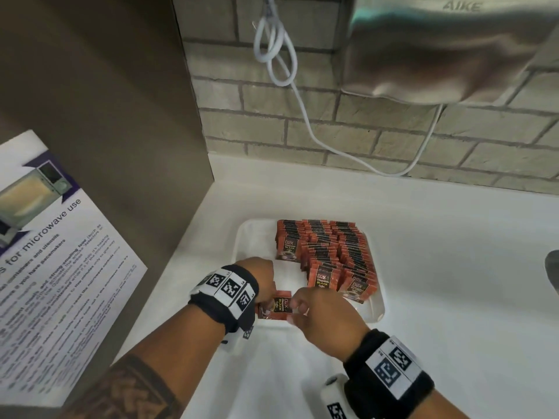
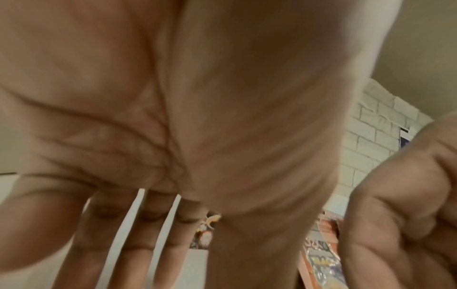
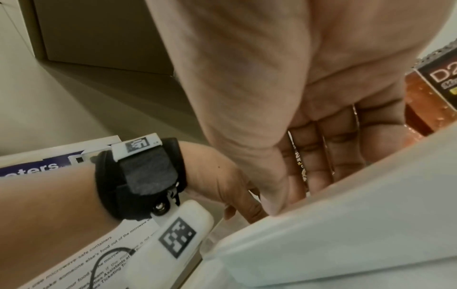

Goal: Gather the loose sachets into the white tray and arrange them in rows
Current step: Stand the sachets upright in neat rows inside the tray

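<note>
A white tray [image 1: 379,309] sits on the white counter, its right half filled with rows of red-and-black coffee sachets [image 1: 329,252] standing on edge. At the tray's near left corner, both hands meet over a small stack of loose sachets [image 1: 279,305]. My left hand [image 1: 270,297] grips the stack from the left and my right hand [image 1: 295,311] pinches its right edge. In the left wrist view a sachet [image 2: 205,232] peeks out between thumb and fingers. The right wrist view has a sachet edge [image 3: 300,166] behind the fingers and the tray rim [image 3: 346,215] below.
A microwave-use notice [image 1: 54,252] lies at the left beside a brown cabinet panel [image 1: 121,116]. On the brick wall hang a steel hand dryer [image 1: 438,49] and its looped white cable [image 1: 317,131]. A grey metal object [image 1: 553,273] shows at the right edge.
</note>
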{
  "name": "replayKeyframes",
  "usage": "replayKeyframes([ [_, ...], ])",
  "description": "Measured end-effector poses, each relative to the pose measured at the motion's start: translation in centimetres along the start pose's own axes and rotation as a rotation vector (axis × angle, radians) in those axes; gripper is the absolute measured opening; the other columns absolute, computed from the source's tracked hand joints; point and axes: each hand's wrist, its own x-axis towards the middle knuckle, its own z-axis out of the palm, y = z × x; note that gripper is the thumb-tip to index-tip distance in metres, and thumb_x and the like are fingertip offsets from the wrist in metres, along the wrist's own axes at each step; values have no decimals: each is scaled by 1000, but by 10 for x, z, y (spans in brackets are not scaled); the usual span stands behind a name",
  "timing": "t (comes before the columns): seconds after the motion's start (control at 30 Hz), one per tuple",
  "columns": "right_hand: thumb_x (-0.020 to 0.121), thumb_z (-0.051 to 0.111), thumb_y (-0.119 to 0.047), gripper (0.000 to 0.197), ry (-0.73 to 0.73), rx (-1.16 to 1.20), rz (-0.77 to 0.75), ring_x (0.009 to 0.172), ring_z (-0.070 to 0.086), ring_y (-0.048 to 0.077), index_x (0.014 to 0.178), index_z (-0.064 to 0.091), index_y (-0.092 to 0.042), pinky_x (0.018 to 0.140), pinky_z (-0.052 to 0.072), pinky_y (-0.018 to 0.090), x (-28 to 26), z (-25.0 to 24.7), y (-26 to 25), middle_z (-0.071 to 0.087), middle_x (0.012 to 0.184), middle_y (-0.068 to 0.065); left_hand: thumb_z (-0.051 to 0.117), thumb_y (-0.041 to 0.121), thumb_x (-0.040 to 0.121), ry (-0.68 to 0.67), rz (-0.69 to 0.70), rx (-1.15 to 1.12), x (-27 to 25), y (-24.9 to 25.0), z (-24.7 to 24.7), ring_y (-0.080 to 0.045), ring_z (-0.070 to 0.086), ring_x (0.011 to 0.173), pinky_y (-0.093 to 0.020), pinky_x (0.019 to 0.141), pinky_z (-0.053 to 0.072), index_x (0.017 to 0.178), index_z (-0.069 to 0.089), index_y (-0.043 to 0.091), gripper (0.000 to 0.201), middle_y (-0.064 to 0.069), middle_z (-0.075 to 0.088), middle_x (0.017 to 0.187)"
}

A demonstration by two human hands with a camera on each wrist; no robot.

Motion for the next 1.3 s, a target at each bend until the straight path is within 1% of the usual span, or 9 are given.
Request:
replayKeyframes([
  [0.13, 93, 64, -37, 18, 14, 12, -4, 86, 62, 15, 103, 69, -23, 75, 52, 31, -2, -1, 0, 68, 99, -4, 79, 29, 85, -41, -35, 51, 6, 2, 0, -27, 64, 111, -37, 96, 54, 134, 54, 6, 59, -9, 65, 125],
  [0.33, 93, 63, -37, 14, 37, 52, 2, 83, 62, 14, 96, 70, -25, 71, 48, 26, -5, 1, 5, 69, 94, -6, 76, 27, 88, 6, 53, 14, -4, -3, -12, -24, 64, 107, -31, 86, 53, 124, 66, 7, 42, -8, 66, 122],
  [0.47, 95, 60, -34, 14, 92, 96, 2, 81, 64, 11, 101, 69, -26, 74, 51, 25, -10, -3, 9, 71, 95, -8, 79, 23, 85, 14, 67, -219, -23, -16, -29, -17, 64, 82, -32, 76, 56, 114, 69, 14, 32, -5, 71, 105],
  [0.57, 96, 60, -33, 12, 215, 182, -3, 72, 64, 9, 102, 65, -25, 64, 50, 21, -7, -10, 10, 70, 86, -6, 80, 26, 83, 92, 103, -331, -35, -33, -41, -17, 66, 82, -30, 76, 53, 108, 69, 21, 27, 1, 72, 98],
  [0.7, 89, 71, -43, 28, 340, 517, 29, 65, 65, 0, 102, 59, -22, 57, 50, 19, 1, -29, 0, 68, 79, -8, 75, 13, 90, 54, 249, -847, -46, -35, -41, -19, 68, 73, -23, 58, 50, 102, 65, 17, 16, -5, 76, 90],
  [0.8, 89, 74, -33, 27, 349, 695, 34, 53, 60, 0, 98, 61, -11, 47, 43, 11, 7, -43, -8, 67, 70, -3, 71, 16, 93, 47, 303, -1121, -50, -27, -32, -15, 69, 71, -25, 58, 54, 114, 63, 15, 22, -8, 74, 93],
  [0.9, 89, 75, -23, 19, 381, 872, 50, 69, 65, 16, 96, 62, -12, 57, 53, 25, 14, -51, -6, 66, 81, 8, 71, 18, 92, 51, 366, -1322, -52, -21, -21, -21, 72, 81, -30, 61, 58, 125, 60, 19, 34, -15, 74, 103],
  [1.1, 81, 80, -28, 26, 355, 986, 63, 86, 73, 29, 96, 65, -13, 79, 59, 54, 22, -53, -7, 75, 91, 8, 72, 6, 90, 217, 416, -1410, -49, -11, -10, -26, 74, 89, -31, 61, 61, 124, 60, 15, 37, -18, 69, 119],
  [1.3, 89, 46, 10, 17, 423, 1342, 14, 101, 73, 25, 87, 47, -7, 89, 56, 40, 15, -73, -6, 75, 101, 17, 71, 3, 90, 348, 405, -1448, -49, -17, -10, -22, 73, 85, -27, 59, 58, 123, 60, 4, 34, -17, 69, 117],
])
